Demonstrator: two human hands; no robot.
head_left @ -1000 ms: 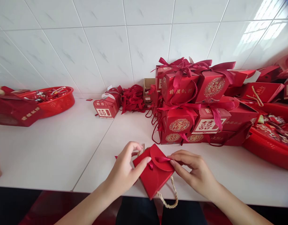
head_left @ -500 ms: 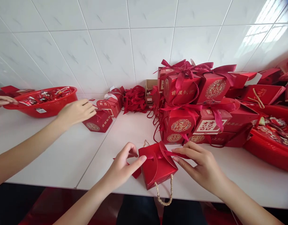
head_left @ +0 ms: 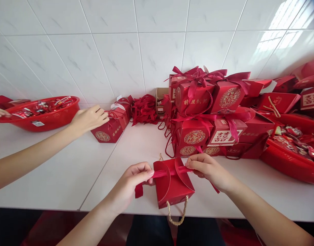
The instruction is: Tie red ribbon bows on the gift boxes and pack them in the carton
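Near 6 o'clock, the red box (head_left: pixel 175 190) looks light but crushable, best lifted by its rope handle (head_left: pixel 175 223). Left hand (head_left: pixel 130 182) pinches the soft, slick-looking ribbon (head_left: pixel 160 174) at the box's 9 o'clock, right hand (head_left: pixel 210 169) at 3.

Red box (head_left: pixel 173 187), golden handle (head_left: pixel 176 223)

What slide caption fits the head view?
Left hand and right hand hold a ribbon across a red box in front of stacked ribboned boxes.

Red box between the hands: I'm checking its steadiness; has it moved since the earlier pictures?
Yes. Judged against the table's front edge, the red box has turned and shifted slightly away from that edge.
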